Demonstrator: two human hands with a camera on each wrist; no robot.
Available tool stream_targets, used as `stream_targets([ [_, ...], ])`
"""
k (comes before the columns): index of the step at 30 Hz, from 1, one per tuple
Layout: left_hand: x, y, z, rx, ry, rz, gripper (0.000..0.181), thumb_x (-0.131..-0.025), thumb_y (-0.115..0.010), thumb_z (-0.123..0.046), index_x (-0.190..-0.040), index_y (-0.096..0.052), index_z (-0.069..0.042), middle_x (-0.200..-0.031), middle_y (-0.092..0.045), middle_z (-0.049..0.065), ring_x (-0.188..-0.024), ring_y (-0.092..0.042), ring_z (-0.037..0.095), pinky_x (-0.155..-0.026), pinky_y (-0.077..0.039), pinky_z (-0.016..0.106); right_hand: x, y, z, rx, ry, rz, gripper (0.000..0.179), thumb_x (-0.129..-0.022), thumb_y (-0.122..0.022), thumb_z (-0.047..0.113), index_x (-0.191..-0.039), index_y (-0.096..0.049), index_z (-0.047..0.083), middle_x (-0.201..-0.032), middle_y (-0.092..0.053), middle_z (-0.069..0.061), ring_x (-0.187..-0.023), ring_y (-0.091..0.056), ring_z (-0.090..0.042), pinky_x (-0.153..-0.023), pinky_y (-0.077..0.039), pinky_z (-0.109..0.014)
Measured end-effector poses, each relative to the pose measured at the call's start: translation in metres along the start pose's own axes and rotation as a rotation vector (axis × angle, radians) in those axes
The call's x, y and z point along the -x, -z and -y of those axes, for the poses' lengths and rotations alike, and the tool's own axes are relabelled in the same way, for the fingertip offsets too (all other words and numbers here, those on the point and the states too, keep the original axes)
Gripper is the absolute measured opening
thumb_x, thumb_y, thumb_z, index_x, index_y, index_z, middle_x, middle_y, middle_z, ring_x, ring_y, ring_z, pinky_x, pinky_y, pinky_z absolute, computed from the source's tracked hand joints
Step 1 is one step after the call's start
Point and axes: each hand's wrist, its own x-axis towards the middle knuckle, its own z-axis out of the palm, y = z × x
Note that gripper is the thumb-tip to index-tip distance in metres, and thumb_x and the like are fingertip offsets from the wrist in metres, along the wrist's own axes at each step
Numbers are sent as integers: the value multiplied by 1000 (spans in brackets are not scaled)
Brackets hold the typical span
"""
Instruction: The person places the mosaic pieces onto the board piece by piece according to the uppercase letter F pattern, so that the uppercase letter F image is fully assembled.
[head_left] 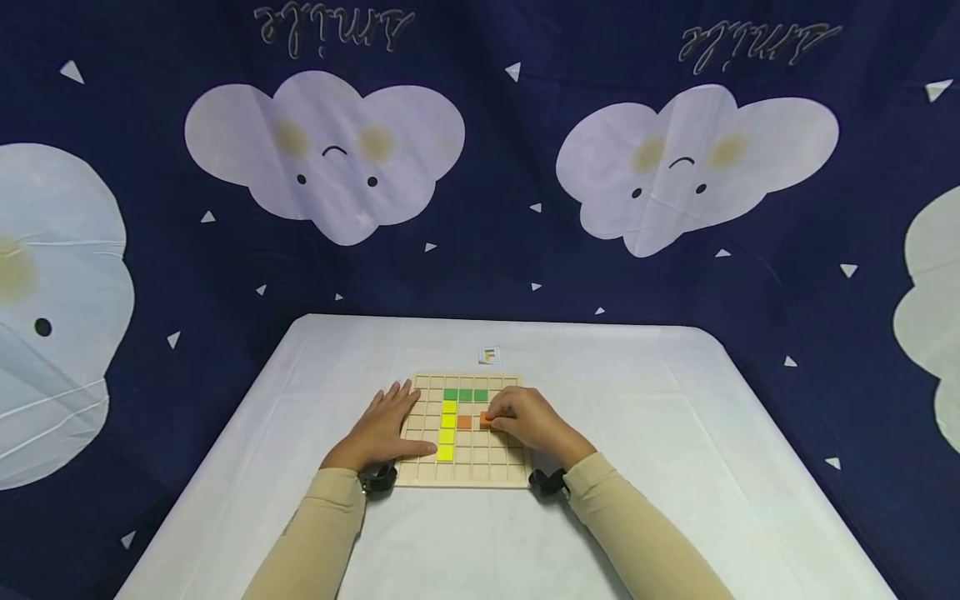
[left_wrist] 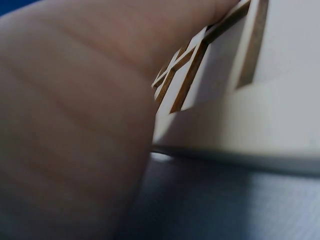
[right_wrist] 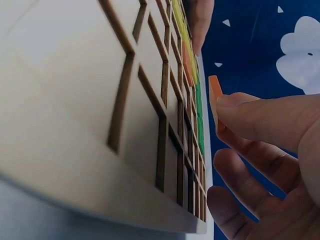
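Observation:
A wooden grid board (head_left: 465,482) lies on the white table. Green square tiles (head_left: 466,395) form a short row in it, yellow square tiles (head_left: 447,421) run down a column, and one orange tile (head_left: 464,422) sits beside that column. My right hand (head_left: 531,421) pinches another orange tile (right_wrist: 215,100) between thumb and index finger, just above the board; the right wrist view shows it tilted and apart from the grid. My left hand (head_left: 382,425) rests with spread fingers on the board's left side, its thumb tip by the lowest yellow tile.
Beyond the board's far edge lies a small printed card (head_left: 489,356) with a coloured pattern. The white table (head_left: 630,375) extends on both sides of the board. A dark blue cloth (head_left: 510,275) with clouds hangs behind it.

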Motion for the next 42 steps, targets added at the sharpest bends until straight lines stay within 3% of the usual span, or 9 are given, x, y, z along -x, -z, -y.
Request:
stream_targets([
  [9,0,-1,1,-5,-3,-12,123,-75,-77,-76,-164,-34,-3,-172,-17,17,-159,-9,36,-127,-4,51,-7,-7,-2,-9,-24,44,10,-95,-80,6,-97,-83,15,-103,-70,10,-99,-66,-10,-86,-58,-30],
  [20,-2,1,-1,-25,2,-1,124,-75,-76,-78,-165,-33,-4,-173,-16,16,-159,-8,34,-127,-4,51,-11,-10,-2,36,-35,42,10,-94,-81,6,-95,-83,16,-103,-72,9,-103,-67,-13,-91,-56,-33],
  [29,0,1,-3,-18,21,2,124,-74,-77,-77,-165,-33,-5,-173,-17,16,-159,-8,34,-127,-4,50,-11,-12,0,41,-46,42,10,-93,-82,6,-97,-83,14,-102,-72,8,-102,-67,-14,-90,-57,-34],
  [42,0,0,0,-27,-2,-2,123,-76,-77,-76,-164,-34,-3,-173,-17,16,-159,-9,34,-127,-4,51,-8,-11,-2,33,-50,40,12,-91,-85,9,-100,-81,16,-101,-72,11,-99,-66,-11,-88,-57,-34],
])
